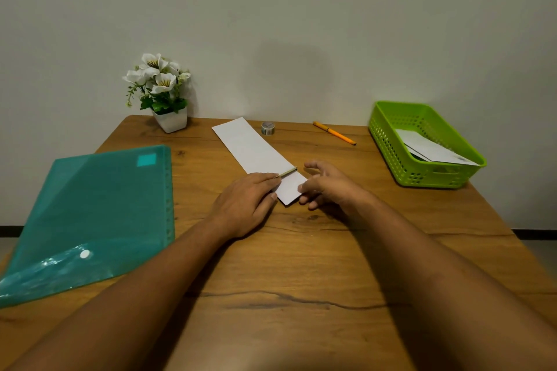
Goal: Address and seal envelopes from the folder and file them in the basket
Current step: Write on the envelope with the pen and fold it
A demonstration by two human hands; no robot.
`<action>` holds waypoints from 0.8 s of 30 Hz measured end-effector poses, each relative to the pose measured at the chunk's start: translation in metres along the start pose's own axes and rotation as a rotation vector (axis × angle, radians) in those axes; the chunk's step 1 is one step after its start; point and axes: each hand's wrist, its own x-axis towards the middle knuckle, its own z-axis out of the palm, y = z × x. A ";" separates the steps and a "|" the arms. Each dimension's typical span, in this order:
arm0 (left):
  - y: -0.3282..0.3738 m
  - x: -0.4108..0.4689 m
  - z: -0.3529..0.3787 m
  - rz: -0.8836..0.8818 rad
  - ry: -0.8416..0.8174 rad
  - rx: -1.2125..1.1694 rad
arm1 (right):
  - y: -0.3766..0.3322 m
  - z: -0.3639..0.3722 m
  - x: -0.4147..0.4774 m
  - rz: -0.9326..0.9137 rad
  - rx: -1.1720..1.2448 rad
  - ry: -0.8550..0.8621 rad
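A long white envelope (253, 147) lies diagonally on the wooden table (301, 265), with a strip of tape across its folded near end. My left hand (247, 202) lies flat on that end, its fingertips pressing the tape strip. My right hand (325, 184) hovers at the envelope's near right corner, fingers loosely curled, fingertips touching the flap edge. The teal plastic folder (90, 214) lies closed at the left. A green basket (422, 144) at the right holds white envelopes (431, 149).
A small tape roll (268, 128) and an orange pen (334, 132) lie at the back of the table. A white pot of artificial flowers (159, 90) stands at the back left against the wall.
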 end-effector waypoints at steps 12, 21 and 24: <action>-0.002 0.000 0.000 0.009 -0.004 -0.009 | 0.001 -0.010 -0.002 0.039 0.172 -0.165; -0.003 -0.001 0.000 0.062 0.010 -0.041 | -0.001 0.002 0.007 -0.021 0.060 -0.082; -0.003 -0.002 0.000 0.088 0.016 -0.062 | -0.003 0.008 0.015 -0.034 -0.036 -0.043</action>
